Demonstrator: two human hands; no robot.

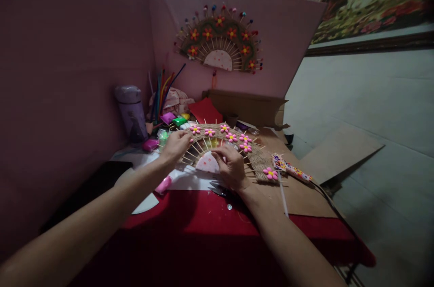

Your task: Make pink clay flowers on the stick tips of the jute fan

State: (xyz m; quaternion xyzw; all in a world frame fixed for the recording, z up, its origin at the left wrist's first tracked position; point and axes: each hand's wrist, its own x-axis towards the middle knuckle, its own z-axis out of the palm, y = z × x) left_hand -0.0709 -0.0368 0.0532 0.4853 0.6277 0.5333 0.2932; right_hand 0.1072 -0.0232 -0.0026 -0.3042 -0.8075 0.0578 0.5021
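Observation:
A fan-shaped twine craft [257, 160] with thin wooden sticks lies in front of me. Pink clay flowers with yellow centres [231, 137] dot its band, and a dotted white half-round piece [206, 162] forms its base. My left hand [176, 146] is closed at the fan's left side, its fingertips by a partly hidden pink flower. Over the white base, my right hand [233, 166] is closed in a pinch. What either pinch holds, if anything, is too small to make out. Dark scissors [219, 189] lie below my right hand, partly hidden.
At the right, a flower-patterned glue gun [292, 168] with a cable rests on brown cardboard [305, 201]. A purple tumbler [131, 113], pipe cleaners [164, 92] and clay packets [167, 118] stand behind at left. A finished-looking fan [219, 43] hangs on the pink panel.

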